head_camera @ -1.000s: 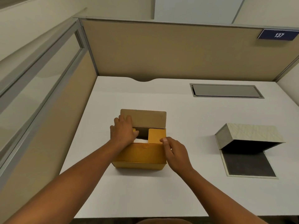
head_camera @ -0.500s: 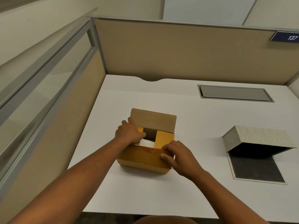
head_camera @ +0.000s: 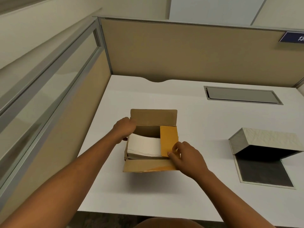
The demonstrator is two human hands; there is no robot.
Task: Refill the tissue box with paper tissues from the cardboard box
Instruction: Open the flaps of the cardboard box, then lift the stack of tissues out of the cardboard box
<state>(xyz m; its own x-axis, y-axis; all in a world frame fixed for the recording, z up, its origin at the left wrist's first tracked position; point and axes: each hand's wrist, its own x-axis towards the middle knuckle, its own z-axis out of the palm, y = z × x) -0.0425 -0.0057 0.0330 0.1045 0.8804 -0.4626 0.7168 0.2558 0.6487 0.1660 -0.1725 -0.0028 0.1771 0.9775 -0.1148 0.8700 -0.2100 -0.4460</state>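
Note:
A yellow-brown cardboard box (head_camera: 148, 166) stands on the white desk with its far and near flaps folded out. Inside lies a stack of white paper tissues (head_camera: 144, 146). My left hand (head_camera: 124, 129) grips the box's left side flap and holds it outward. My right hand (head_camera: 184, 157) pinches the near corner of the yellow right flap (head_camera: 168, 139), which still lies over the right part of the tissues. The tissue box (head_camera: 263, 142), pale grey with a dark inside, sits open to the right, its lid raised over a flat dark base.
A metal cable hatch (head_camera: 241, 95) is set flush into the white desk (head_camera: 197, 122) at the back right. Beige partition walls close the desk at the back and left. The desk's near edge runs just below my forearms.
The near flap has folded down and out toward me, and the left flap is pulled aside, so the white tissue stack now shows. My right hand shifted onto the right flap's corner.

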